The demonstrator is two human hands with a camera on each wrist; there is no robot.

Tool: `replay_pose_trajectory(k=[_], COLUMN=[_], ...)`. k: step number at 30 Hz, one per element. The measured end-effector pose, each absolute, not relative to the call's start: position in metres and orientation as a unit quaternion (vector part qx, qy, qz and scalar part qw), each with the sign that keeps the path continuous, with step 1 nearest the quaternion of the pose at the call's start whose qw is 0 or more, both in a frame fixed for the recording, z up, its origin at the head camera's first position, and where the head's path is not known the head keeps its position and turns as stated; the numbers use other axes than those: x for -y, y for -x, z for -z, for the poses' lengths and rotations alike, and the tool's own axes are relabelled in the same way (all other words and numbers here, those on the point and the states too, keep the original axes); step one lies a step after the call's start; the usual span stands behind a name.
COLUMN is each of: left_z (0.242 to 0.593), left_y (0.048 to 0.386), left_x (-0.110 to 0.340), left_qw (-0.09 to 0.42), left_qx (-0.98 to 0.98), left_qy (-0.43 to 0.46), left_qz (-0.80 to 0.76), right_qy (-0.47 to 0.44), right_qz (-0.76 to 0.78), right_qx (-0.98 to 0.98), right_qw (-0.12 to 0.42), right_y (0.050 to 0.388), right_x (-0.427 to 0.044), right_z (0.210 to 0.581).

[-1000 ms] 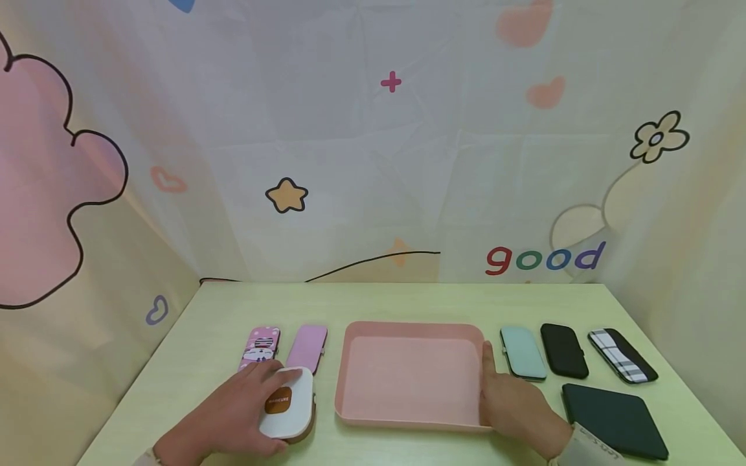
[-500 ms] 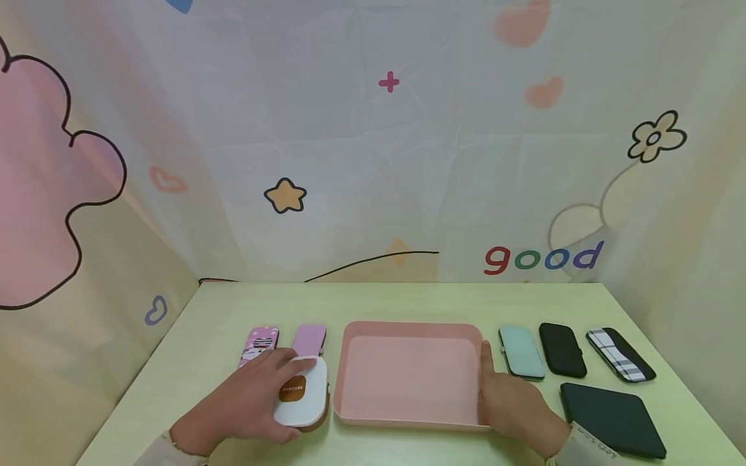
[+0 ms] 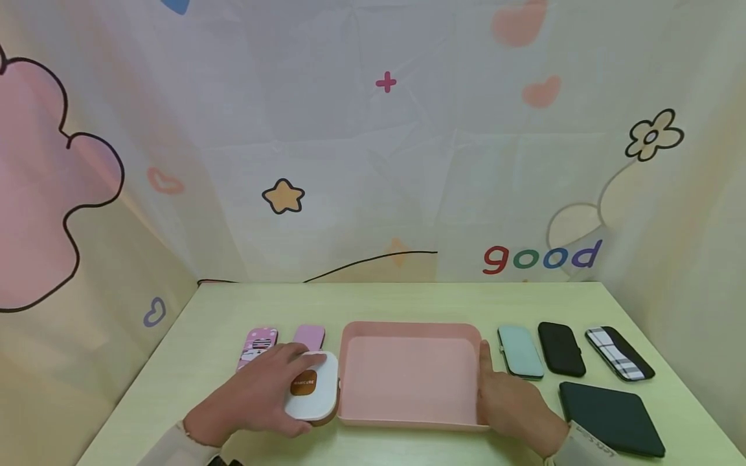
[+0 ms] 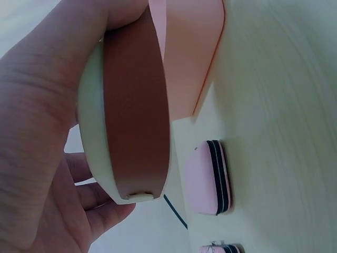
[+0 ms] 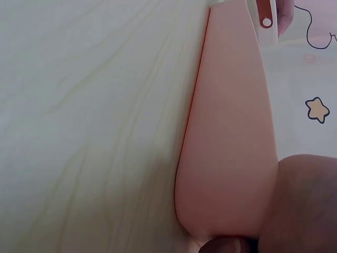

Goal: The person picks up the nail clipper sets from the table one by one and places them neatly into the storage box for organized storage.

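My left hand [image 3: 259,391] grips a rounded white-and-brown manicure case [image 3: 317,401] by its sides, beside the left wall of a pink tray [image 3: 408,425]. In the left wrist view the case's brown side [image 4: 137,116] is raised off the table, around the height of the tray wall [image 4: 192,63]. My right hand [image 3: 513,401] holds the tray's right side, its index finger straight along the rim. The right wrist view shows a fingertip [image 5: 226,245] at the tray's corner; the other fingers are mostly hidden. Nothing lies in the tray.
A pink patterned case [image 3: 259,343] and a plain pink-purple case [image 3: 310,335] lie behind my left hand. To the tray's right lie a mint case [image 3: 520,353], a black case [image 3: 562,349], a plaid-and-black case [image 3: 620,353] and a larger dark flat case [image 3: 612,417].
My left hand has carried the manicure case rightward and slightly away from me, up to the tray's left wall. The right hand has stayed on the tray; the view has shifted slightly.
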State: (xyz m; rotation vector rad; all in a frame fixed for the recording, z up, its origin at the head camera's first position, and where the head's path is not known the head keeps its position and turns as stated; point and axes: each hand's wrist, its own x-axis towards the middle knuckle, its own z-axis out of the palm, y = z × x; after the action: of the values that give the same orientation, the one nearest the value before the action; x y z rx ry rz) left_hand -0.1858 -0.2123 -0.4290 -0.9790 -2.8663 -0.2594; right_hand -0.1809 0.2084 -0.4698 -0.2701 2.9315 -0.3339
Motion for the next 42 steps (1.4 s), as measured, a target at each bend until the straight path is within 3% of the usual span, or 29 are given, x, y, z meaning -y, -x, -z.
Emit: replay_pose_trajectory(k=[20, 28, 42], left_z=[0.425, 0.421, 0.422], left_y=[0.199, 0.207, 0.224], left_x=[0.181, 0.165, 0.145], left_qw=[0.035, 0.055, 0.032], left_qx=[0.938, 0.936, 0.935], left_qy=[0.335, 0.34, 0.34], left_qz=[0.084, 0.073, 0.094], right_qy=[0.091, 0.083, 0.092], right_qz=[0.107, 0.108, 0.096], right_qx=[-0.985, -0.985, -0.987], right_qw=[0.099, 0.102, 0.092], right_y=[0.18, 0.182, 0.182], right_x=[-0.207, -0.206, -0.208], right_z=[0.469, 0.468, 0.469])
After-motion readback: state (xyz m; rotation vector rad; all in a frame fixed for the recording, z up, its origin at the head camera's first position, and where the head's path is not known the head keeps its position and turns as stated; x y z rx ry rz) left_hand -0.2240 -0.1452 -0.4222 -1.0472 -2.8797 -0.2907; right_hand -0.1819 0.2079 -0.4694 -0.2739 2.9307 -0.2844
